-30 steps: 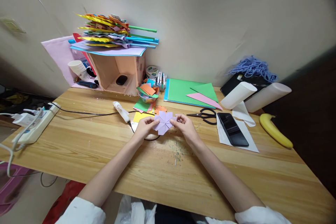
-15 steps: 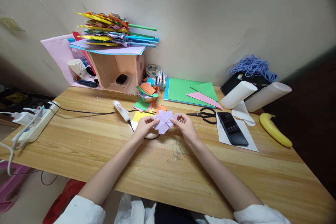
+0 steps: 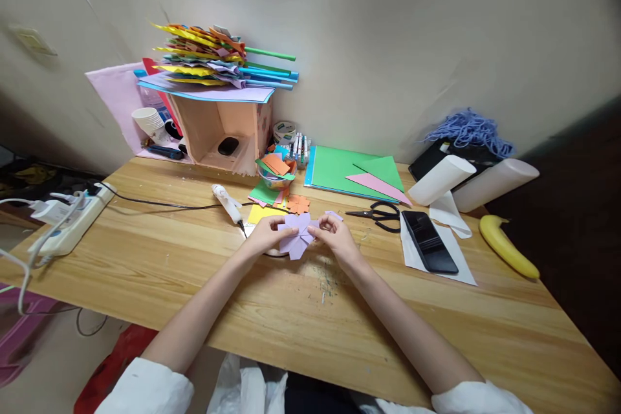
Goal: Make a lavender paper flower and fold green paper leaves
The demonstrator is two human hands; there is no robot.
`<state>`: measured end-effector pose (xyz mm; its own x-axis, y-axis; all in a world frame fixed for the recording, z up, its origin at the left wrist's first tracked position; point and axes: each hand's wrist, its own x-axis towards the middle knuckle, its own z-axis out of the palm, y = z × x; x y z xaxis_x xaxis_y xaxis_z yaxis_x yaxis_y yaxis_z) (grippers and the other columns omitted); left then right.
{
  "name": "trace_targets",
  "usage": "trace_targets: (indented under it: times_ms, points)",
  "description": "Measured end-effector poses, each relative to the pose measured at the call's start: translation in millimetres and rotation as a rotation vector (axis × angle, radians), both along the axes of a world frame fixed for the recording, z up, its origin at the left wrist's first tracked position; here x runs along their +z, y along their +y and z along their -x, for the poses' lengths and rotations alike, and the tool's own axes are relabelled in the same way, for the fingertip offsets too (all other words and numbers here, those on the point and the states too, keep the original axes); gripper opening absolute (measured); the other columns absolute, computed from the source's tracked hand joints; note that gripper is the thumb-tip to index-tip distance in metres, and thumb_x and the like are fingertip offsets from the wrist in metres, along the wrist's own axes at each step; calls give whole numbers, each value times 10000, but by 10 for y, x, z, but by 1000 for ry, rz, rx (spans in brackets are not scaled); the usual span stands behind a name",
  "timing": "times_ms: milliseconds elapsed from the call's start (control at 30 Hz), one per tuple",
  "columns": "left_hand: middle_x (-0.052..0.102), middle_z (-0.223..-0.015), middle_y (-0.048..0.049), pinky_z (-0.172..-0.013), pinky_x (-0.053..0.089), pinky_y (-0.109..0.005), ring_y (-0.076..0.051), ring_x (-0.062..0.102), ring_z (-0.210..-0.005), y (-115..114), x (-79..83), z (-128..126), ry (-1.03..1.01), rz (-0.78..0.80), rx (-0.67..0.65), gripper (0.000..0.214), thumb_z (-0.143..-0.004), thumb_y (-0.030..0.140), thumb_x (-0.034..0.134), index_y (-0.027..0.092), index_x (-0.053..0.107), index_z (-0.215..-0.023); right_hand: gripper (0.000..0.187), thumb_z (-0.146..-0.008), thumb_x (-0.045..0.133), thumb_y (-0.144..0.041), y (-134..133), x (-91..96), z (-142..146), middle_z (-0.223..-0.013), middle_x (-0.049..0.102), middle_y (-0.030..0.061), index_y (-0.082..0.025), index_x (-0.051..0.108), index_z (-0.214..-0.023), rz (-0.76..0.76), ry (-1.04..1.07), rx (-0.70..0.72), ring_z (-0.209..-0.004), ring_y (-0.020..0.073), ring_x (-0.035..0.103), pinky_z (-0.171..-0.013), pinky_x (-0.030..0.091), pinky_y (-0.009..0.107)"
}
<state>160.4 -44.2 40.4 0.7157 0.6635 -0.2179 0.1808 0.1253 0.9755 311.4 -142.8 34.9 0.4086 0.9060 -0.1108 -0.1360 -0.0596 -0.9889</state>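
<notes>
A folded purple paper flower point(image 3: 296, 244) with several petals is held above the table between my two hands. My left hand point(image 3: 266, 233) pinches its left side, thumb on top. On its right edge, my right hand point(image 3: 332, 233) grips it between thumb and fingers. Just behind my right hand shows a small purple paper piece point(image 3: 334, 215). Beyond the flower lie an orange paper flower point(image 3: 297, 204) and a yellow paper sheet point(image 3: 266, 214). A white glue gun point(image 3: 226, 203) rests left of these, its cord passing behind my left hand.
Black scissors point(image 3: 381, 215), a phone point(image 3: 429, 241) on white paper and a banana point(image 3: 508, 247) lie to the right. Green sheets point(image 3: 334, 168) and a bowl of paper scraps point(image 3: 276, 174) stand at the back. A power strip point(image 3: 72, 220) sits at the left edge.
The purple flower has turned and tilted, moving slightly left and toward me. My left thumb now reaches further over its middle. The purple piece behind my right hand has come into sight.
</notes>
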Motion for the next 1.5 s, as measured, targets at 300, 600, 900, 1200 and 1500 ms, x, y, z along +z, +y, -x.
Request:
trace_targets:
  times_ms: [300,600,900,1200,1500]
  points:
    - [685,-794,-57,-613,446,-238,-167,600,-682,-43,-23,381,-3,-43,21,316,-658,385,648,116,690,-820,358,-541,742,-377,95,35,253,-676,543,-28,-181,476,-680,22,-6,136,-537,107,533,-530,445,251]
    - [655,-713,-40,-562,431,-236,-164,578,-642,-43,177,1092,200,-217,162,304,-659,388,631,100,650,-755,321,-596,707,-354,342,-4,782,-727,569,-13,-183,479,-743,3,3,412,-645,115,560,-622,468,262]
    - [612,-940,-75,-770,419,-300,-185,553,-877,129,39,1853,649,-1155,142,206,-841,240,442,205,614,-947,190,-775,514,-337,515,-137,988,-927,566,54,-189,489,-893,-98,-510,454,-881,188,549,-792,435,351]
    - [562,-1010,-75,-762,433,-310,-208,538,-928,-98,-35,1851,721,-1060,149,293,-812,391,467,195,546,-1015,309,-792,456,-337,1048,-176,1174,-1004,558,143,-141,504,-1025,-189,-1034,282,-950,272,491,-814,373,409]
    - [539,-901,-29,-670,442,-277,-159,554,-777,-144,-231,1627,747,-928,581,88,-763,273,520,187,503,-755,174,-769,414,-282,1385,-273,1274,-720,583,57,-171,547,-784,-182,-1008,322,-690,214,488,-659,356,320]
